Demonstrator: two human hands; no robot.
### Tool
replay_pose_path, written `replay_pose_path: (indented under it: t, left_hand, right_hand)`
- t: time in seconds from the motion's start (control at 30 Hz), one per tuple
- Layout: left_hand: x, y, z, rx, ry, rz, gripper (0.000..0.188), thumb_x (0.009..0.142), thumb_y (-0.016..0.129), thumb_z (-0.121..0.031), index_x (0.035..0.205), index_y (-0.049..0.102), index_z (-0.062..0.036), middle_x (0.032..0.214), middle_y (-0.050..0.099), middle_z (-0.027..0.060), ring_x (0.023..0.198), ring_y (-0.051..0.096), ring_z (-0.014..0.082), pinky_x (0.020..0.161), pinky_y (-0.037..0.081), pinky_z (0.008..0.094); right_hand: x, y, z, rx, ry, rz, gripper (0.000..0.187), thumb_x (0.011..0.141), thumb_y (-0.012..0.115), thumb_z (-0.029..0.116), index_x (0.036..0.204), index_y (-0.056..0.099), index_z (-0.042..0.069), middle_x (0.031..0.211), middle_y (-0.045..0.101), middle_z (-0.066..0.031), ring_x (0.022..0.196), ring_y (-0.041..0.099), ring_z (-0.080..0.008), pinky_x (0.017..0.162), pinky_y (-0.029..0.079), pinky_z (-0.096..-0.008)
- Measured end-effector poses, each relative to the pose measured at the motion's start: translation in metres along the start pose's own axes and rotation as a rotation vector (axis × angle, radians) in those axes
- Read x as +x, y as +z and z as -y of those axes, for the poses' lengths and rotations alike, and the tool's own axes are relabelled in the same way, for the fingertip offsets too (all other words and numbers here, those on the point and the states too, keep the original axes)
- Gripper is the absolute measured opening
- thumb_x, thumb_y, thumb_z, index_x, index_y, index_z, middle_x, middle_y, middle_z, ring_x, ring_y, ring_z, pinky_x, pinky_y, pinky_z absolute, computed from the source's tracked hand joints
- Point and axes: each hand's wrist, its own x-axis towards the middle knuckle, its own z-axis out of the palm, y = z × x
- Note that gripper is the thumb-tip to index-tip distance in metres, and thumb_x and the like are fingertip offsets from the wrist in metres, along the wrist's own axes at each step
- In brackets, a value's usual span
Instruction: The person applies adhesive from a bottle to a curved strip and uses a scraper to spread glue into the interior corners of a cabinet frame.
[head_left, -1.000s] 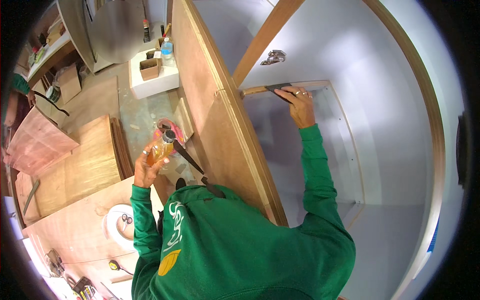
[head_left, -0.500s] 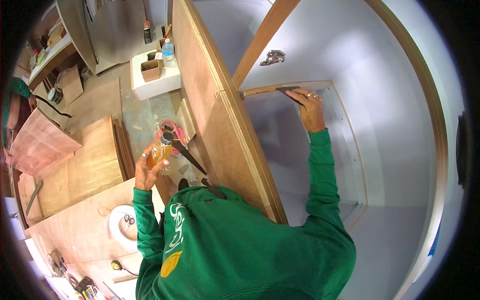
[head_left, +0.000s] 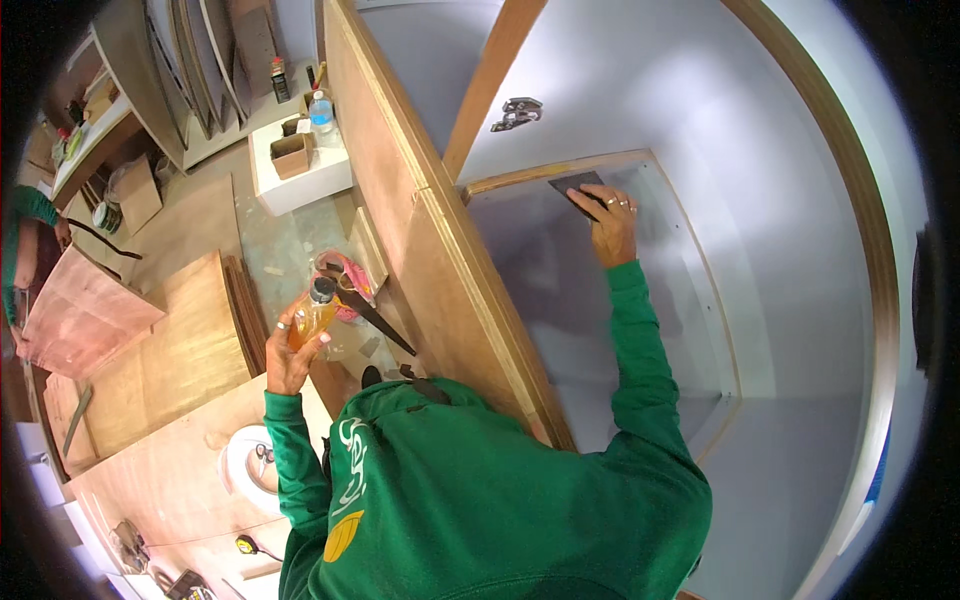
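Observation:
My left hand is closed round a small clear bottle of amber liquid with a dark cap, held upright over the floor. Inside the pale cabinet, my right hand grips a dark grey flat rectangular piece between thumb and fingers. That piece lies just below the wood-edged shelf, against its pale surface. What it is made of cannot be made out. Above the shelf, a metal hinge sits on the cabinet's inner wall.
A wooden panel edge stands between my arms. Beyond my left hand lie a pink bag and a white box bearing a water bottle. Plywood sheets are stacked at left, where another person's hand holds a panel.
My right hand has shifted slightly left and down, and the dark piece now shows its flat face below the shelf edge. The bottle stays in my left hand, a little lower.

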Motion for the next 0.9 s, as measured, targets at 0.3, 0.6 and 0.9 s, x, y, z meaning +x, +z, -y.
replay_pose_path:
  t: [0.3, 0.6, 0.9]
  left_hand:
    - [0.002, 0.011, -0.01, 0.053, 0.012, 0.045, 0.066, 0.086, 0.077, -0.004, 0.144, 0.047, -0.0032, 0.137, 0.057, 0.0092, 0.124, 0.055, 0.0195, 0.108, 0.043, 0.0355]
    - [-0.004, 0.003, 0.007, 0.005, 0.002, 0.013, 0.067, 0.086, 0.078, -0.009, 0.144, 0.047, -0.0037, 0.136, 0.057, 0.0093, 0.124, 0.055, 0.0203, 0.108, 0.043, 0.036]
    - [0.007, 0.011, -0.002, -0.051, -0.046, 0.012, 0.067, 0.084, 0.08, -0.01, 0.143, 0.049, -0.003, 0.134, 0.058, 0.008, 0.122, 0.055, 0.0193, 0.106, 0.043, 0.0352]
  right_hand:
    - [0.019, 0.006, -0.004, -0.01, -0.024, 0.026, 0.041, 0.084, 0.057, -0.001, 0.112, 0.076, 0.022, 0.112, 0.069, -0.0011, 0.107, 0.059, -0.0243, 0.094, 0.04, -0.0415]
    - [0.028, 0.002, -0.017, 0.037, -0.002, 0.063, 0.043, 0.087, 0.054, -0.002, 0.114, 0.076, 0.022, 0.112, 0.069, -0.0007, 0.108, 0.059, -0.0252, 0.096, 0.039, -0.0429]
    - [0.026, 0.005, -0.026, 0.058, -0.031, 0.155, 0.045, 0.087, 0.052, 0.0, 0.116, 0.075, 0.025, 0.114, 0.068, -0.0002, 0.11, 0.059, -0.0244, 0.101, 0.038, -0.0448]
